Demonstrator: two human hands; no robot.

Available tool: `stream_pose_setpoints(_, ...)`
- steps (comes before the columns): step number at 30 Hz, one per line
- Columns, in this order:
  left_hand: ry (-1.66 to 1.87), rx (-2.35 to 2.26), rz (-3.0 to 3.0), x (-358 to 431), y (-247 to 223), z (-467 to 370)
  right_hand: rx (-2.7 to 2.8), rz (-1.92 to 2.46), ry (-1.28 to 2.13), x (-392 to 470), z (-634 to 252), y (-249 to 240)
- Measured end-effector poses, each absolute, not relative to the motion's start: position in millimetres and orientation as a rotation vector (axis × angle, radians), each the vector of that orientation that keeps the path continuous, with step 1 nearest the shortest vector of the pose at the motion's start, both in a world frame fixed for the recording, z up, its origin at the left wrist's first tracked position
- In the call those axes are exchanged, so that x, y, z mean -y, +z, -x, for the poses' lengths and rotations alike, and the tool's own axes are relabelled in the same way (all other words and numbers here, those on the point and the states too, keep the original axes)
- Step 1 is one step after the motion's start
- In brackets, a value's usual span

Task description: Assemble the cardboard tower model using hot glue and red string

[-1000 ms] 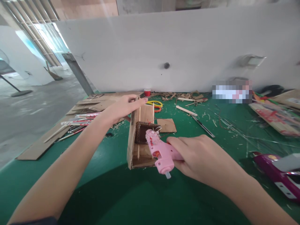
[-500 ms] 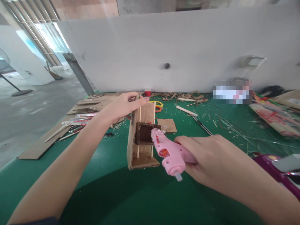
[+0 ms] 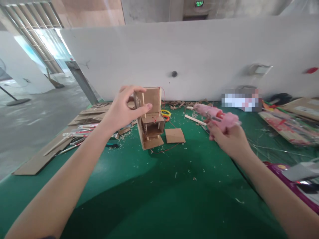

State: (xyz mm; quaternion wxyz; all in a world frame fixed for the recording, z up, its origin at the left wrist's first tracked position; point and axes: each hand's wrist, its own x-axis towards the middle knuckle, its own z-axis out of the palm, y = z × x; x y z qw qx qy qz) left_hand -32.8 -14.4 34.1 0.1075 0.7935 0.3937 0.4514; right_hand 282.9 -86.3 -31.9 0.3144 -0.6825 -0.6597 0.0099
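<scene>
"Right hand (image 3: 230,137) first: what is it doing?"

"Its fingers are curled around the handle of a pink glue gun (image 3: 216,116), raised above the right side of the green tabletop (image 3: 154,199), with the nozzle pointing left."

"And the left hand (image 3: 123,109)?"

"Pinching the upper left side of a cardboard structure (image 3: 152,99), thumb toward its open front and fingers around the edge. The structure stands upright near the middle, apart from the glue gun, with light wooden sticks and a small cardboard compartment inside."

"What lies nearest?"

"A purple-cased object (image 3: 286,186), partly cut off at the right."

"Further in?"

"Long cardboard strips (image 3: 41,156) on the left, and a cardboard square (image 3: 174,135) flat just right of the structure. Past the square are a flat wooden stick (image 3: 195,119) and yellow and orange loops."

"Farthest?"

"Cardboard scraps (image 3: 178,104) by the white partition (image 3: 119,59), then a green exit sign (image 3: 199,3) beyond it."
</scene>
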Motion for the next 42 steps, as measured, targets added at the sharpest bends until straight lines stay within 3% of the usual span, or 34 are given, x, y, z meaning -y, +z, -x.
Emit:
stream_pose_setpoints(9, 1.34, -1.054, -2.465, 3, 21, 34, 2.052, 2.15, -0.126, 13, -293, -62)
stream_pose_setpoints(14, 1.314, -1.034, -2.48, -7, 14, 36, 2.004, 2.219, 0.004, 3, -290, -62)
stream_pose_setpoints(22, 1.304, -1.045, -2.475, -18, 8, 41, 2.05, 2.574, 0.202, 24, -293, -5)
stream_pose_setpoints(24, 1.298, -1.021, -2.461, -18, 7, 41, 2.175, 2.423, 0.128, 40, -281, 21)
stream_pose_setpoints(26, 1.295, -1.006, -2.443, -17, 7, 41, 2.332, 1.983, 0.113, 52, -260, 41)
stream_pose_setpoints(30, 1.283, -1.005, -2.495, -15, 9, 41, 2.362, 1.267, 0.362, 51, -217, 47)
stream_pose_setpoints(36, 1.282, -1.009, -2.593, -15, 11, 42, 2.365, 1.184, 0.544, 20, -204, 10)
stream_pose_setpoints(42, 1.276, -1.006, -2.616, -15, 11, 42, 2.318, 1.034, 0.573, 16, -208, 5)
